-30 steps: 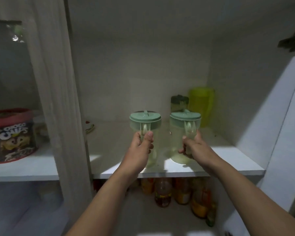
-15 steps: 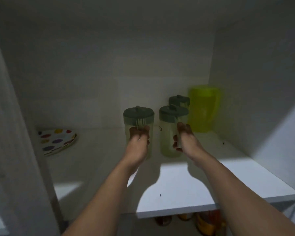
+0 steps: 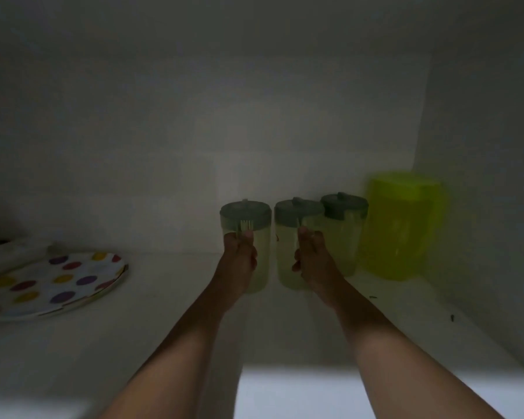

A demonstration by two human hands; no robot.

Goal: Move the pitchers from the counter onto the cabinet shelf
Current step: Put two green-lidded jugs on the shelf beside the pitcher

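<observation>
Head view, left hand (image 3: 238, 260) and right hand (image 3: 313, 261) gripping translucent cylindrical pitchers (image 3: 260, 267), matte shelf (image 3: 170, 297).

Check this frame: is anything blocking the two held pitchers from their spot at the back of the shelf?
Nothing visible. The left hand and right hand grip two green-lidded pitchers by the back wall. A third pitcher and a yellow-green container stand right; the polka-dot plate lies far left.
</observation>
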